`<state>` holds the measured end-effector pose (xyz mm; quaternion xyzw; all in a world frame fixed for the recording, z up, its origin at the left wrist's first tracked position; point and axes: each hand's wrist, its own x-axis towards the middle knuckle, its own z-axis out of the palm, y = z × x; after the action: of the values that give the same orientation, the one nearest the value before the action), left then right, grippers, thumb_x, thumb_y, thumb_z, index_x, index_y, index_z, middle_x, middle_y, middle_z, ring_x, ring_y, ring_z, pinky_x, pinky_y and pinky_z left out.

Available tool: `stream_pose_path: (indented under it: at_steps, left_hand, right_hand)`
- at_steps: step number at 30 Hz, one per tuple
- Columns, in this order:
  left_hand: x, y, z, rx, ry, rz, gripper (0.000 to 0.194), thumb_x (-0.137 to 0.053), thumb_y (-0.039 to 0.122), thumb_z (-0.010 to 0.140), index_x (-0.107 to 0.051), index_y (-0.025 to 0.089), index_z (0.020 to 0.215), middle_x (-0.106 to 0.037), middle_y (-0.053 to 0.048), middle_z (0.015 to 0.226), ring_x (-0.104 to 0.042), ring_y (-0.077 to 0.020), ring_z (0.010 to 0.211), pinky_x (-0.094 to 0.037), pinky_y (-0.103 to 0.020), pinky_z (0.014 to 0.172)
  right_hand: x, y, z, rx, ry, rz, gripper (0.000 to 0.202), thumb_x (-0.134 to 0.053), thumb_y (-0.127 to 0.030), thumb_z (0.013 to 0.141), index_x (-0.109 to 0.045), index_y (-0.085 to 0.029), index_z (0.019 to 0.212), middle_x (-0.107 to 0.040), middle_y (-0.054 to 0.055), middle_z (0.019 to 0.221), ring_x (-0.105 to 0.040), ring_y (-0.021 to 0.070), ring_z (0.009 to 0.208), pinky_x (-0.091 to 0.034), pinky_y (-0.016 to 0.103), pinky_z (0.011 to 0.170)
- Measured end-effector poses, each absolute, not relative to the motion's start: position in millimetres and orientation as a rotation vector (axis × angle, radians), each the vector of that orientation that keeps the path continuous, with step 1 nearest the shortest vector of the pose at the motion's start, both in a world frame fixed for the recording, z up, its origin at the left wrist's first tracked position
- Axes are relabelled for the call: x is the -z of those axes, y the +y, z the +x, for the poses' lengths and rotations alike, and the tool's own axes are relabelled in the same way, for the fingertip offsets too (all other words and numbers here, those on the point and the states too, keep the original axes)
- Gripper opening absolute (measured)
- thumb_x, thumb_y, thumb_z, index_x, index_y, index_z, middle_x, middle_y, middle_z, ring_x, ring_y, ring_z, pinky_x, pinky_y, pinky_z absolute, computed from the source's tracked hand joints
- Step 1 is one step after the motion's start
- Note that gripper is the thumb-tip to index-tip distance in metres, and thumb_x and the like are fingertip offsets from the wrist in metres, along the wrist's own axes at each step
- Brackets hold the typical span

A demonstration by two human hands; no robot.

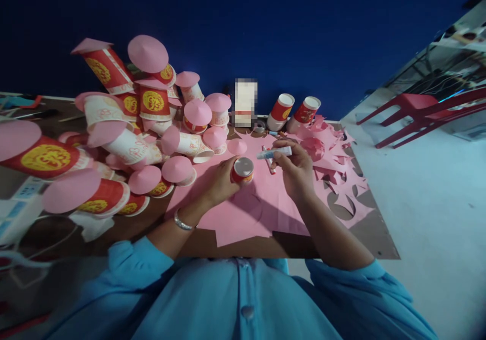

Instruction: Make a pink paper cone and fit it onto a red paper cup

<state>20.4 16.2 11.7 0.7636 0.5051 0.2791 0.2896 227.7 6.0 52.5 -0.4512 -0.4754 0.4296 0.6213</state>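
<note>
Left hand (224, 180) wrapped round the side of a small red cup (242, 171), round grey end up, fingers curled and thumb along the side. Right hand (299, 172) pinching a white-and-blue tube (274, 153) between thumb and fingers, held near level, one end pointing left, just right of the cup and not touching. Cup and tube both above the pink paper (239, 221), spread over the middle of the brown table (146, 224). Lying on that paper, below the tube: a red-and-white stick (272, 166). Pink cone (237, 146) flat on the paper, just beyond the cup. To the left, a big heap of red and white cups (154, 102) with pink cone tops, some upright, many tipped over. At far right of the table, two cups (281, 113) without cones, near the wall (243, 26); nearer and right of them, cut pink scraps (322, 145) with curved cutouts. Beyond the table's right side, a red stool (412, 104) on the pale floor (429, 198). Silver bracelet (184, 221) on left wrist.
</note>
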Motion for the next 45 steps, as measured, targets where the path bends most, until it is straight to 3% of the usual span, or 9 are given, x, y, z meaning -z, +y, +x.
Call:
stream_pose_path:
  at_steps: [3, 6, 11, 16, 27, 45]
  left_hand:
    - [-19, 18, 23, -0.692, 1.387, 2.078, 0.049, -0.083, 0.032, 0.079, -0.067, 0.023, 0.125, -0.076, -0.012, 0.125, -0.072, -0.0350, 0.114, -0.057, -0.047, 0.094]
    - [-21, 19, 23, -0.625, 1.399, 2.149, 0.043, -0.085, 0.035, 0.078, -0.071, 0.023, 0.117, -0.077, -0.011, 0.119, -0.072, -0.0343, 0.110, -0.057, -0.046, 0.092]
    - [-13, 20, 20, -0.612, 1.399, 2.164, 0.051, -0.085, 0.041, 0.078, -0.067, 0.022, 0.123, -0.075, -0.010, 0.125, -0.071, -0.0306, 0.115, -0.056, -0.040, 0.096]
    - [-4, 18, 15, -0.510, 1.476, 2.223, 0.053, -0.075, 0.056, 0.085, -0.063, 0.027, 0.128, -0.078, -0.008, 0.118, -0.075, -0.0313, 0.103, -0.055, -0.038, 0.080]
    - [-5, 19, 15, -0.492, 1.462, 2.263, 0.057, -0.078, 0.056, 0.083, -0.063, 0.026, 0.128, -0.078, -0.009, 0.118, -0.074, -0.0334, 0.105, -0.056, -0.041, 0.082]
    - [3, 17, 14, -0.543, 1.470, 2.224, 0.064, -0.080, 0.058, 0.082, -0.060, 0.024, 0.133, -0.074, -0.010, 0.126, -0.073, -0.0321, 0.110, -0.057, -0.041, 0.090]
  right_hand:
    - [-51, 9, 227, -0.860, -1.249, -1.081, 0.029, -0.080, -0.049, 0.087, -0.071, -0.022, 0.096, -0.067, 0.003, 0.100, -0.061, 0.0115, 0.067, -0.052, 0.026, 0.055]
    - [-51, 11, 224, -0.801, -1.421, -1.132, 0.032, -0.069, -0.054, 0.096, -0.067, -0.022, 0.097, -0.071, 0.004, 0.094, -0.066, 0.0139, 0.070, -0.055, 0.028, 0.061]
    - [-47, 18, 219, -0.487, -1.699, -1.255, 0.037, -0.065, -0.057, 0.098, -0.065, -0.021, 0.092, -0.070, 0.003, 0.079, -0.065, 0.0144, 0.064, -0.050, 0.026, 0.062]
    - [-42, 25, 216, -0.249, -1.814, -1.250, 0.036, -0.064, -0.055, 0.099, -0.064, -0.020, 0.088, -0.070, 0.003, 0.077, -0.062, 0.0143, 0.061, -0.048, 0.025, 0.059]
    - [-39, 30, 216, -0.073, -1.878, -1.257, 0.036, -0.059, -0.052, 0.103, -0.063, -0.020, 0.086, -0.066, 0.001, 0.071, -0.061, 0.0147, 0.061, -0.043, 0.026, 0.060]
    - [-39, 9, 219, -0.110, -1.828, -1.317, 0.032, -0.064, -0.047, 0.101, -0.063, -0.021, 0.082, -0.065, 0.001, 0.068, -0.059, 0.0146, 0.058, -0.048, 0.027, 0.061]
